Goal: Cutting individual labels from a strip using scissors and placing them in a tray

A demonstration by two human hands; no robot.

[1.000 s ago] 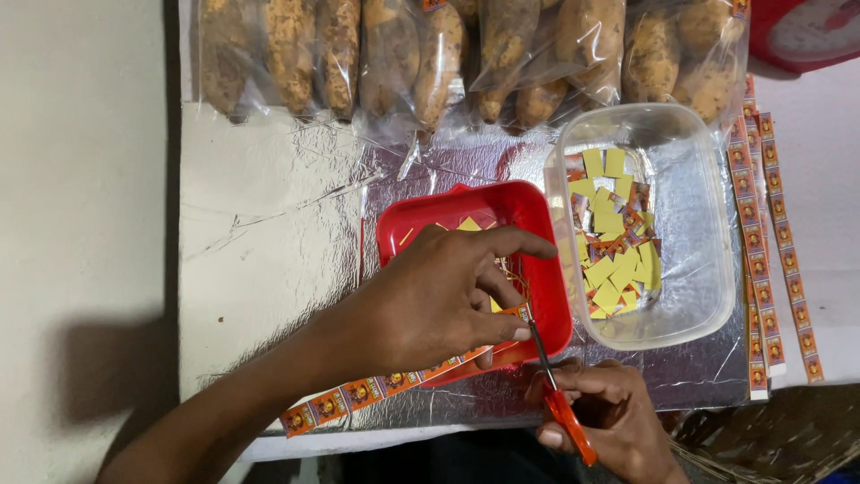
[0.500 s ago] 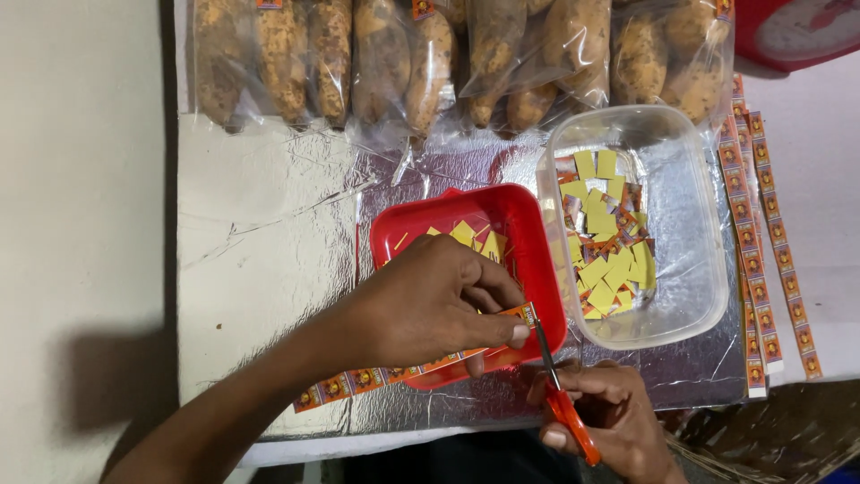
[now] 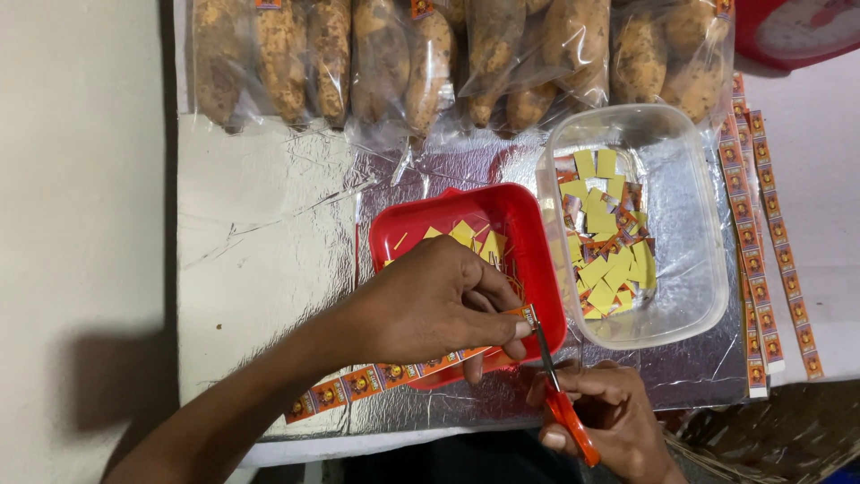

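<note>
Pinching label strip (image 3: 385, 376) — left hand (image 3: 430, 300); right hand (image 3: 600, 417) gripping scissors (image 3: 560, 394) at red tray (image 3: 537, 260) rim.

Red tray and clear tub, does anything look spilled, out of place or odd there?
Nothing stands out. The cut squares lie inside the red tray and clear tub, none spilled on the foil. The left hand holds the strip at the scissors in the right hand.

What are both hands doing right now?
Left hand: fingers pinched shut on the sticker strip.
Right hand: closed on the orange-handled scissors.
</note>
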